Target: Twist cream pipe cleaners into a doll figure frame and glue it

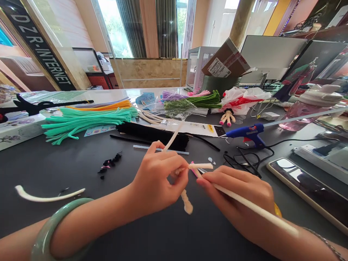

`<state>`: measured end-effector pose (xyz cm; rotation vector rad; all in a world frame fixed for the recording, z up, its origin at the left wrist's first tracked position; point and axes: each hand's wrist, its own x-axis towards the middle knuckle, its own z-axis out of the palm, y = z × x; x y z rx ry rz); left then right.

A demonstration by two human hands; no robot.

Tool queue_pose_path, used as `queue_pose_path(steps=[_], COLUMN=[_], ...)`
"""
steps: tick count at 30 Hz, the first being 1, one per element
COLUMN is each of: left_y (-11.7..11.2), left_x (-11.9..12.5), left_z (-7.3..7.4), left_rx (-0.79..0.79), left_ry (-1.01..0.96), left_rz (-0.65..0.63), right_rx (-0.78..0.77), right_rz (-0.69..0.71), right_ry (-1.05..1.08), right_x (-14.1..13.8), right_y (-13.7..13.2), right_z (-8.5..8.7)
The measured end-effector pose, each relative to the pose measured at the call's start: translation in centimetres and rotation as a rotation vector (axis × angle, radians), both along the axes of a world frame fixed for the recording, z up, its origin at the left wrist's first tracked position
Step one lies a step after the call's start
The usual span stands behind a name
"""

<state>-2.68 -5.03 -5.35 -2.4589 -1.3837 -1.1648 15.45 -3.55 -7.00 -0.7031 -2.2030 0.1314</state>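
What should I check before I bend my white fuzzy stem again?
1. Left hand pinching the twisted cream pipe cleaner: ok.
2. Right hand holding the long cream pipe cleaner: ok.
3. Pink-and-silver piece at the right hand: cannot tell what it is.
4. Blue hot glue gun lying away from the hands: ok.
5. Whether that glue gun is hot: cannot tell.
6. Black cord clear of the hands: not ok, it lies right by the right hand.
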Motion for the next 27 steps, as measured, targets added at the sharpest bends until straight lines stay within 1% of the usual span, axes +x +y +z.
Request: queue_pose_path(steps=[4, 6, 7, 8, 9, 13, 15, 17, 19, 22, 24, 27], left_y=[0.0, -0.1, -0.1, -0.1, -0.1, 0.0, 0.0, 0.0, 0.0, 0.0, -0.1, -0.2], left_x=[-0.4, -0.5, -0.5, -0.6, -0.7, -0.9, -1.0, -0.9, -0.8, -0.6, -0.4, -0.1], left_z=[0.4, 0.8, 0.9, 1.1, 1.2, 1.4, 1.4, 1.3, 1.1, 0.6, 0.3, 0.0], left_rx=[0.033, 0.008, -0.012, -0.027, -0.038, -0.054, -0.060, -0.067, -0.075, -0.091, -0.095, -0.113], left_ry=[0.176, 0.230, 0.253, 0.275, 0.300, 0.356, 0.325, 0.249, 0.145, -0.025, -0.141, -0.287], left_rz=[-0.142, -0.190, -0.203, -0.213, -0.222, -0.269, -0.296, -0.302, -0.288, -0.268, -0.245, -0.172], right_rx=[0.183, 0.196, 0.154, 0.078, -0.031, -0.603, -0.867, -1.080, -1.232, -1.388, -1.455, -1.517], right_rz=[0.033, 0.033, 0.042, 0.056, 0.074, 0.079, 0.113, 0.178, 0.216, 0.263, 0.289, 0.309], right_ry=[-0.011, 0.011, 0.032, 0.058, 0.084, 0.241, 0.347, 0.426, 0.467, 0.544, 0.640, 0.759], right_x=[0.6, 0.7, 0.8, 0.8, 0.7, 0.4, 0.2, 0.1, 0.0, -0.3, -0.6, -1.0], right_y=[0.1, 0.2, 0.2, 0.3, 0.3, 0.9, 1.4, 1.9, 2.3, 2.3, 2.0, 1.2], right_z=[0.9, 1.2, 1.3, 1.3, 1.3, 0.9, 0.8, 0.6, 0.5, 0.2, 0.0, -0.3])
